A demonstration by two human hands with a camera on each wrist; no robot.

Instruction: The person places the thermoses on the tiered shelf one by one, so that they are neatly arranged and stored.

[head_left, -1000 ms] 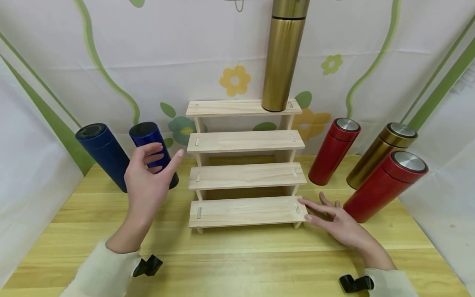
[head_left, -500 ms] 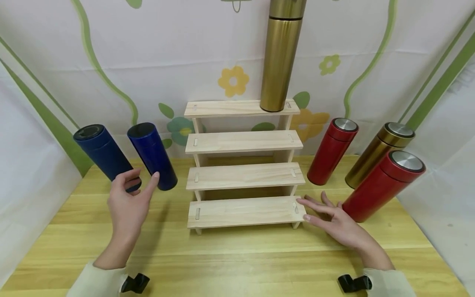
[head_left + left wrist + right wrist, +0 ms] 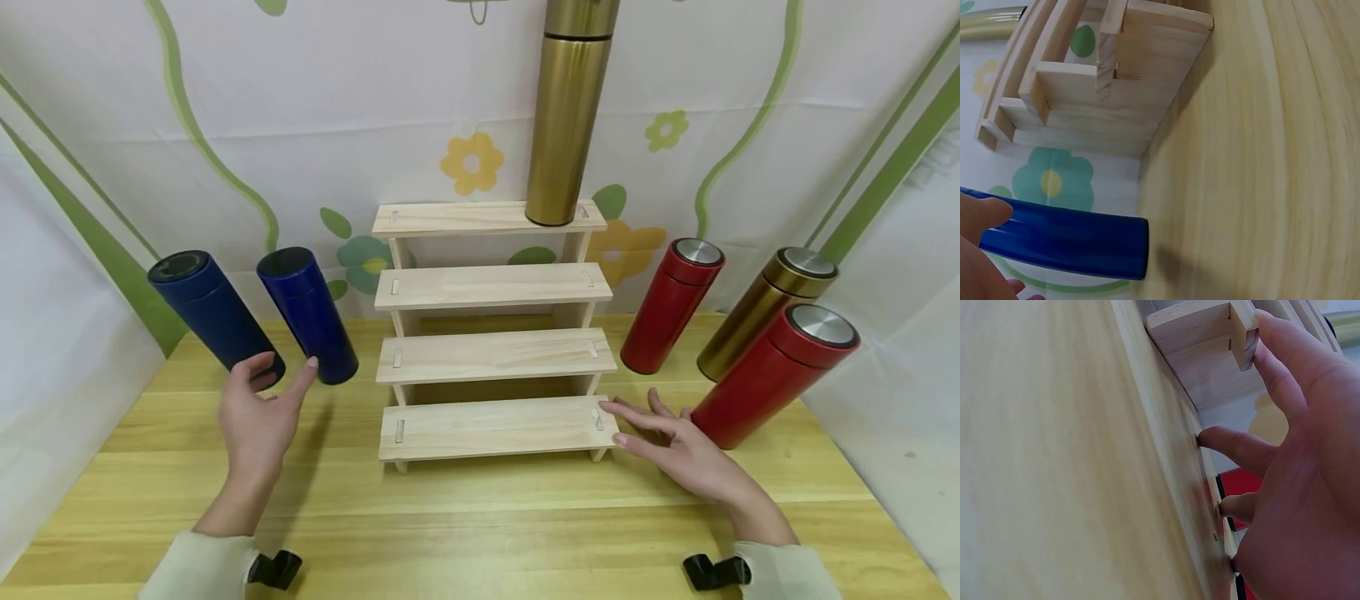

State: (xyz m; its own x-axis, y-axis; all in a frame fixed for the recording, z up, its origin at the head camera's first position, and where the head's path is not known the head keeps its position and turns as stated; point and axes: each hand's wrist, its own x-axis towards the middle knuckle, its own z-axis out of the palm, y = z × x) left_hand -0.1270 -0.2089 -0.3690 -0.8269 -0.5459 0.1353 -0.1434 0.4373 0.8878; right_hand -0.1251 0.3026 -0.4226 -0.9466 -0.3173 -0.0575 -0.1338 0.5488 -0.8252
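My left hand (image 3: 258,421) is held with fingers spread in front of two blue thermos bottles. The darker blue thermos (image 3: 213,312) stands behind its fingers, and the brighter blue thermos (image 3: 309,317) stands just beyond the thumb. In the left wrist view that brighter bottle's lower part (image 3: 1079,240) shows past the thumb; nothing is gripped. With fingers extended, my right hand (image 3: 686,454) touches the right end of the lowest step of a wooden tiered shelf (image 3: 498,429). In the right wrist view, the thumb and index finger meet the step's end and other fingertips reach the table.
A tall gold thermos (image 3: 567,125) stands on the top step's right side. Right of the shelf stand a small red thermos (image 3: 672,308), a gold thermos (image 3: 768,312) and a larger red thermos (image 3: 776,379). A flowered cloth (image 3: 360,100) hangs behind the wooden table (image 3: 480,533).
My left hand has moved down and left, away from the brighter blue thermos, then stayed nearly still. The right hand stays at the shelf's lowest step. The bottles have not moved.
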